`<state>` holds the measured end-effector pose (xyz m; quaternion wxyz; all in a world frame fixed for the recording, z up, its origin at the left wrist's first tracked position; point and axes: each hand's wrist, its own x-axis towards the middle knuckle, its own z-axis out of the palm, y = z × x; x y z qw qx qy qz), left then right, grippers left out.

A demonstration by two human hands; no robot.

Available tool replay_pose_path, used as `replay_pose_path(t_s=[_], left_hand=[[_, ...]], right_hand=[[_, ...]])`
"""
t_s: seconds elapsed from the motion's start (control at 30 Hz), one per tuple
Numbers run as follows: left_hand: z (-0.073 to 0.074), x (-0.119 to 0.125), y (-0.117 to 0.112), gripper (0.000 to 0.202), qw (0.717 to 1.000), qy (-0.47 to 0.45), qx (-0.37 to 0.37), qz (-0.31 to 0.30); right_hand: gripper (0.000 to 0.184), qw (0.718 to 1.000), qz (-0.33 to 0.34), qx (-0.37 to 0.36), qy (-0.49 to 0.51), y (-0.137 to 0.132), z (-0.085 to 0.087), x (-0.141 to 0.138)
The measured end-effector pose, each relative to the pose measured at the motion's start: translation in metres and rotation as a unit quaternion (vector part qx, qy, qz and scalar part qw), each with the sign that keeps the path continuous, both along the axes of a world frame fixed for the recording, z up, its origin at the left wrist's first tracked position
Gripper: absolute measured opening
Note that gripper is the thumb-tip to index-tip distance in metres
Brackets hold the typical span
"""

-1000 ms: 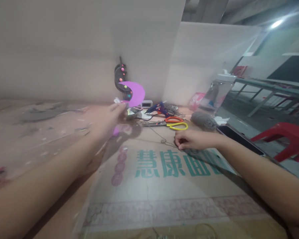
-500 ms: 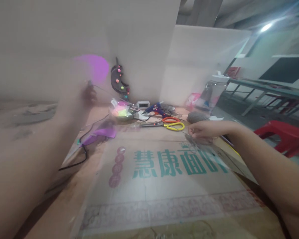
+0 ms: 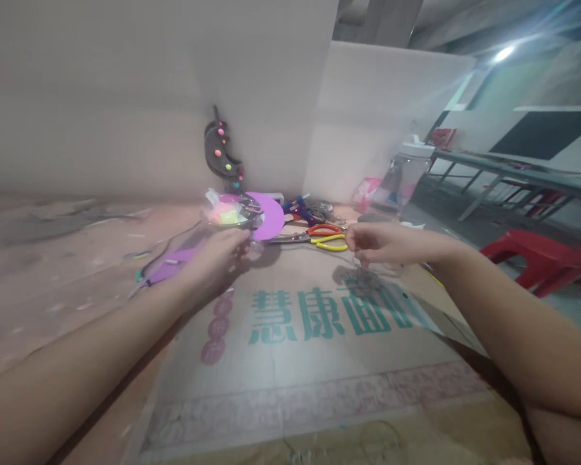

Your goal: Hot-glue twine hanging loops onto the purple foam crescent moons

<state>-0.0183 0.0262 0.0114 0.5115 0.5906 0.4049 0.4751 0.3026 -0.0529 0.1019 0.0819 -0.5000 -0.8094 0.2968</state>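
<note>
A flat purple crescent (image 3: 271, 218) is pinched in the fingers of my left hand (image 3: 227, 253), just above the printed sheet (image 3: 281, 371). Slight blur softens those fingertips. My right hand (image 3: 375, 244) hovers over the sheet's far right part with its fingers curled together. Whatever they grip is too thin or hidden to make out. Close to its fingertips lie scissors with yellow handles (image 3: 329, 243) and a tool with orange handles (image 3: 323, 229). A grey yarn ball (image 3: 375, 219) is mostly covered by the right hand.
A dark crescent with coloured pompoms (image 3: 216, 155) leans on the wall. Before it stands a bowl (image 3: 230, 225) of bright pieces, with a blue glue gun (image 3: 297, 210) to its right. More purple material (image 3: 174, 265) and a cord lie left. A clear bottle (image 3: 409, 174) stands back right; a red stool (image 3: 527, 252) is beyond.
My left hand came down and rightward from beside the wall, bringing the purple crescent near the bowl. My right hand rose slightly off the sheet. The view shifted a little.
</note>
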Motion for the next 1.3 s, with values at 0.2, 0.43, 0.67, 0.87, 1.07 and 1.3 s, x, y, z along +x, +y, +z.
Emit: replay_pose_path(t_s=[0.2,0.43,0.67,0.87,1.07,1.3], left_hand=[[-0.013,0.001,0.001,0.031,0.998,0.009,-0.064,-0.016],[-0.011,0.001,0.001,0.032,0.998,0.036,-0.052,-0.018],[-0.012,0.001,0.001,0.035,0.996,0.090,-0.017,-0.009],[-0.013,-0.001,0.003,0.033,0.997,0.072,-0.025,-0.017],[-0.011,0.000,0.000,0.036,0.996,0.086,-0.030,-0.017],[-0.014,-0.001,0.002,0.037,0.995,0.099,-0.016,-0.024]], right_hand=[[0.011,0.987,0.032,-0.156,-0.013,0.007,-0.011,0.009],[0.009,0.947,-0.056,-0.189,-0.252,0.026,-0.034,0.039],[0.032,0.986,-0.042,-0.052,-0.156,0.007,0.005,0.027],[0.044,0.967,0.015,-0.249,0.049,0.019,-0.023,0.037],[0.050,0.918,-0.028,-0.285,0.274,0.034,-0.059,0.051],[0.045,0.926,0.024,-0.298,0.229,0.027,-0.048,0.033]])
